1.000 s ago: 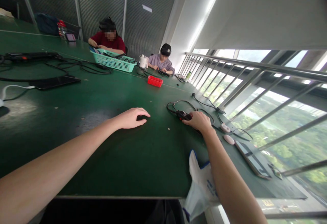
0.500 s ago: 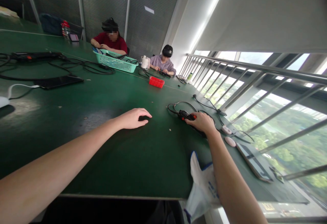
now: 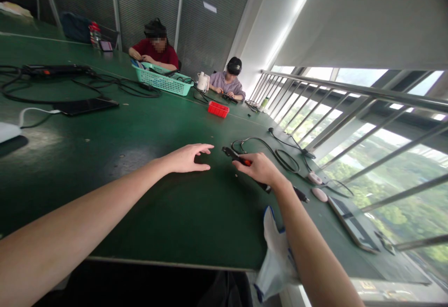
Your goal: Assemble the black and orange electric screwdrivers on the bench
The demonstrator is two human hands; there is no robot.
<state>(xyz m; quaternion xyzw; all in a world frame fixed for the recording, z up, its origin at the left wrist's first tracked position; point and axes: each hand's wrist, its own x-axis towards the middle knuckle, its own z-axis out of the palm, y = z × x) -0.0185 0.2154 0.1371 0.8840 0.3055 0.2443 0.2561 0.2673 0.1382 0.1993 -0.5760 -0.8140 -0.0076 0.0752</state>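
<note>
My right hand (image 3: 259,169) is closed round a black corded tool with an orange switch (image 3: 241,160), its tip lifted just above the green table (image 3: 140,129) and pointing left. The tool's black cable (image 3: 280,155) loops away on the table to the right. My left hand (image 3: 187,157) rests on the table just left of the tool's tip, fingers stretched out, thumb apart, over a small dark thing that I cannot make out.
A phone (image 3: 353,225) and two pinkish pebble-shaped items (image 3: 317,178) lie at the right edge by the railing (image 3: 350,125). A white bag (image 3: 276,255) hangs off the near edge. Further off stand a red tray (image 3: 218,109), a teal basket (image 3: 164,83), cables, and two seated people.
My right hand has taken the black tool off the table and carried it left, toward my left hand. My left hand's fingers have spread a little.
</note>
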